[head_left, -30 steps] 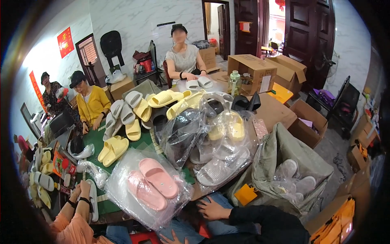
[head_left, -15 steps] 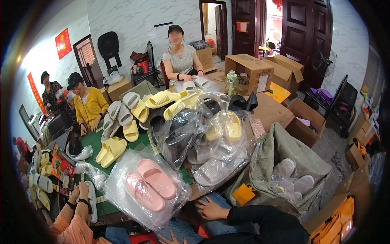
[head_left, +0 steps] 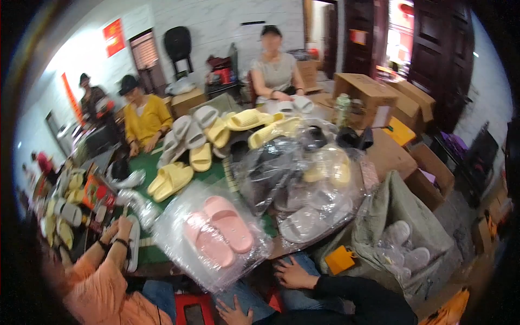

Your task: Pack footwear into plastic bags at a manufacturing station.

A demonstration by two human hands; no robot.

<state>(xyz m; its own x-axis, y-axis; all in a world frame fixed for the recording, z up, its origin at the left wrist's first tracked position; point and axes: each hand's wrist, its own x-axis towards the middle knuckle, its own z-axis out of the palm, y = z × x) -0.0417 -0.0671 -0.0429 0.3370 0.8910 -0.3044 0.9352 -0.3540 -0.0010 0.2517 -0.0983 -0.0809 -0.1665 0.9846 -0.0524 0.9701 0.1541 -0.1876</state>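
Note:
My right hand (head_left: 295, 273) lies flat on my knee in blue jeans, fingers apart, holding nothing; its black sleeve runs off to the lower right. Lower down, my left hand (head_left: 235, 313) rests open on my lap. Just above both hands, a pair of pink slippers in a clear plastic bag (head_left: 219, 233) lies at the near edge of the green-topped table (head_left: 216, 173). To the right of that is a heap of bagged slippers (head_left: 303, 179), grey, yellow and black.
A green sack (head_left: 390, 216) holding bagged white slippers, with an orange tag (head_left: 340, 259), stands at my right. Loose yellow and grey slippers (head_left: 216, 132) cover the table's far side. A co-worker in orange (head_left: 103, 281) sits at my left, others across. Cardboard boxes (head_left: 368, 95) stand at the back right.

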